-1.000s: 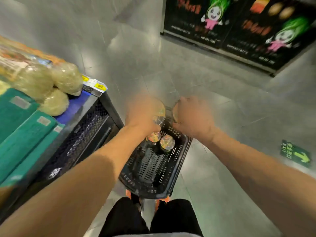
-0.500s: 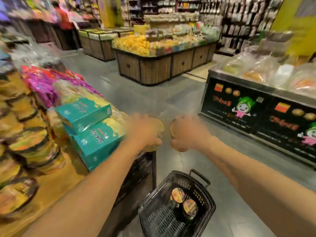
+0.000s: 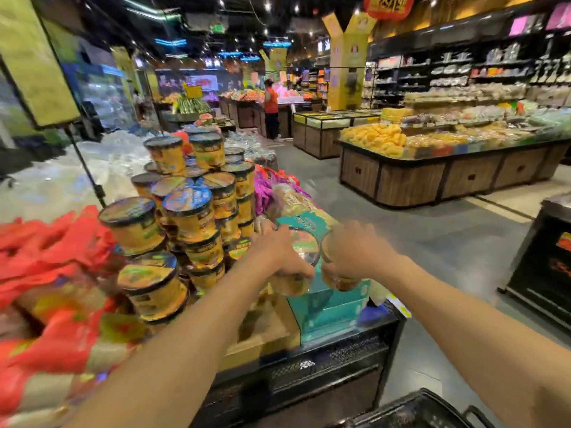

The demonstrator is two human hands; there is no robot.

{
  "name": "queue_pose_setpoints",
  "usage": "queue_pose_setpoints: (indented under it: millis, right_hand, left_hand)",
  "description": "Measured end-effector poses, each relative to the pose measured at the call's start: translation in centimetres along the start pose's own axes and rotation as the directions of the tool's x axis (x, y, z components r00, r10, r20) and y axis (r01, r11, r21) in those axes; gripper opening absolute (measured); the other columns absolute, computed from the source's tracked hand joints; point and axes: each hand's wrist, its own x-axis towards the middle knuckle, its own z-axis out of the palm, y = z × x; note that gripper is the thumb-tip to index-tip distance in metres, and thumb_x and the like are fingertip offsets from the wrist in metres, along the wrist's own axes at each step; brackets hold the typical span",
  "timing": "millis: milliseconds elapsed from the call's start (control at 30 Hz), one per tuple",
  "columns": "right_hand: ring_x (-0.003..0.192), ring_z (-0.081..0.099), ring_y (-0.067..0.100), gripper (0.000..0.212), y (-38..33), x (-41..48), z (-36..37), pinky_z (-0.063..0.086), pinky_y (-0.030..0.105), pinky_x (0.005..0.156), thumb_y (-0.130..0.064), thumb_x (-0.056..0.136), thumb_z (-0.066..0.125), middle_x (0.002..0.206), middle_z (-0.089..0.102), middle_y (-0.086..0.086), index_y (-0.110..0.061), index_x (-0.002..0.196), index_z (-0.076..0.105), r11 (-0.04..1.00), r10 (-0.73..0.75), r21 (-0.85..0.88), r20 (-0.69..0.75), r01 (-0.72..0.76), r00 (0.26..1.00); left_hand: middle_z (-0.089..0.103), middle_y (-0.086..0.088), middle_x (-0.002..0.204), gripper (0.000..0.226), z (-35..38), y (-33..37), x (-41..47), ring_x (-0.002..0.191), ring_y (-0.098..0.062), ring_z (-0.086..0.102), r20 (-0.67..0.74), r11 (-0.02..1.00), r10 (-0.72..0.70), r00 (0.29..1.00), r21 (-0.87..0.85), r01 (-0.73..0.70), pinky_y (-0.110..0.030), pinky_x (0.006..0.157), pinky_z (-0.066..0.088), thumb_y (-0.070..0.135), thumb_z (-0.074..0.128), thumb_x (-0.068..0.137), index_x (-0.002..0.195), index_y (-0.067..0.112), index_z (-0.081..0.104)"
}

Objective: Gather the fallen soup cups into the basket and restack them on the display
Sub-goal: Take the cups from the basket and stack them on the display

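You hold one soup cup in each hand. Your left hand (image 3: 279,257) is curled round the left cup (image 3: 304,250). This cup is round, with a yellow wall and a dark rim, and its glossy printed lid is tilted toward you. Your right hand (image 3: 355,251) grips the right cup (image 3: 338,281). The fingers hide nearly all of it, and only a piece of orange-yellow wall shows under them. The two cups are just beside each other in the air, but the blur does not let you tell if they touch.

They hang above the teal boxes (image 3: 333,310), flat cardboard cartons at the front right corner of the display (image 3: 324,359). The display has a black front of fine metal mesh. To the left of your hands stands the stack of soup cups (image 3: 191,211). These are tapered tubs in tiers with the same yellow walls and shiny lids, and the print on them is too smeared to read. Farther left lie soft red packets (image 3: 46,257), which are strongly blurred.

The basket (image 3: 417,409) is black plastic lattice. It is cut off by the bottom edge, so only its rim and a handle show, and its inside is not visible.
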Motion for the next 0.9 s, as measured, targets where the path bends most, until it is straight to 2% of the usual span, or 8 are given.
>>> queue_pose_setpoints:
  millis: [167, 267, 433, 500, 600, 700, 833, 900]
  right_hand:
    - [0.138, 0.036, 0.043, 0.102, -6.0, 3.1, -0.8, 0.047, 0.054, 0.105, -0.079, 0.076, 0.063, 0.157, 0.034, 0.011, -0.032, 0.158, 0.024, 0.993, -0.118, -0.012, -0.006, 0.118, 0.993]
    - [0.140, 0.034, 0.047, 0.105, -8.8, 5.3, -1.3, 0.043, 0.055, 0.110, -0.080, 0.076, 0.062, 0.161, 0.032, 0.012, -0.032, 0.160, 0.023, 0.985, -0.173, -0.017, -0.013, 0.173, 0.985]
    - [0.150, 0.020, 0.049, 0.107, -11.9, 8.9, -2.1, 0.033, 0.054, 0.119, -0.075, 0.079, 0.063, 0.169, 0.017, 0.014, -0.027, 0.164, 0.019, 0.974, -0.224, 0.026, -0.005, 0.224, 0.975]
    - [0.153, 0.013, 0.046, 0.109, -12.6, 10.6, -1.8, 0.030, 0.056, 0.122, -0.077, 0.078, 0.062, 0.169, 0.016, 0.013, -0.027, 0.164, 0.018, 0.968, -0.249, 0.037, 0.018, 0.248, 0.968]
    - [0.154, 0.016, 0.044, 0.111, -13.7, 12.9, -1.3, 0.028, 0.060, 0.121, -0.081, 0.073, 0.061, 0.166, 0.024, 0.013, -0.027, 0.162, 0.021, 0.958, -0.285, 0.034, 0.037, 0.284, 0.958]
    - [0.152, 0.019, 0.045, 0.114, -14.5, 14.8, -0.7, 0.031, 0.061, 0.119, -0.083, 0.074, 0.063, 0.167, 0.022, 0.011, -0.028, 0.163, 0.018, 0.952, -0.304, 0.035, 0.073, 0.303, 0.950]
    - [0.150, 0.022, 0.044, 0.112, -15.3, 17.1, 0.5, 0.035, 0.060, 0.116, -0.082, 0.076, 0.064, 0.166, 0.022, 0.009, -0.029, 0.163, 0.017, 0.937, -0.350, 0.032, 0.086, 0.349, 0.933]
    - [0.150, 0.022, 0.044, 0.113, -15.6, 18.0, 1.1, 0.036, 0.059, 0.114, -0.081, 0.077, 0.064, 0.166, 0.022, 0.010, -0.029, 0.164, 0.014, 0.927, -0.376, 0.028, 0.089, 0.375, 0.922]
  left_hand:
    - [0.006, -0.009, 0.164, 0.121, -3.3, -6.0, -1.0, 0.149, -0.044, 0.017, -0.016, 0.986, -0.166, 0.986, -0.029, 0.165, -0.051, 0.114, 0.038, 0.063, 0.081, 0.070, 0.162, 0.020, 0.015]
    - [0.004, -0.012, 0.164, 0.121, -5.6, -9.1, -1.5, 0.149, -0.047, 0.018, -0.032, 0.973, -0.228, 0.973, -0.019, 0.228, -0.053, 0.114, 0.038, 0.067, 0.080, 0.071, 0.162, 0.020, 0.016]
    - [0.005, -0.013, 0.165, 0.125, -8.9, -13.9, -2.2, 0.148, -0.046, 0.023, -0.104, 0.943, -0.331, 0.938, -0.064, 0.326, -0.054, 0.114, 0.039, 0.068, 0.080, 0.069, 0.163, 0.021, 0.012]
    - [0.011, -0.015, 0.161, 0.122, -9.9, -15.4, -2.6, 0.146, -0.043, 0.028, -0.144, 0.925, -0.380, 0.914, -0.046, 0.377, -0.053, 0.113, 0.041, 0.069, 0.080, 0.067, 0.162, 0.020, 0.020]
    - [0.022, -0.015, 0.150, 0.123, -10.8, -17.0, -2.7, 0.136, -0.042, 0.038, -0.173, 0.886, -0.464, 0.869, -0.077, 0.457, -0.051, 0.105, 0.048, 0.074, 0.078, 0.052, 0.155, 0.022, 0.033]
    - [0.017, -0.015, 0.152, 0.130, -10.7, -18.3, -2.4, 0.138, -0.045, 0.034, -0.166, 0.845, -0.534, 0.829, -0.123, 0.520, -0.053, 0.106, 0.047, 0.074, 0.073, 0.043, 0.156, 0.027, 0.030]
    - [0.008, -0.014, 0.159, 0.116, -9.7, -19.5, -1.5, 0.144, -0.048, 0.024, -0.179, 0.801, -0.599, 0.781, -0.162, 0.577, -0.053, 0.110, 0.042, 0.063, 0.081, 0.066, 0.160, 0.029, 0.022]
    - [0.002, -0.016, 0.163, 0.120, -9.1, -20.0, -1.0, 0.147, -0.050, 0.020, -0.182, 0.778, -0.627, 0.757, -0.173, 0.604, -0.054, 0.113, 0.039, 0.062, 0.082, 0.068, 0.162, 0.032, 0.014]
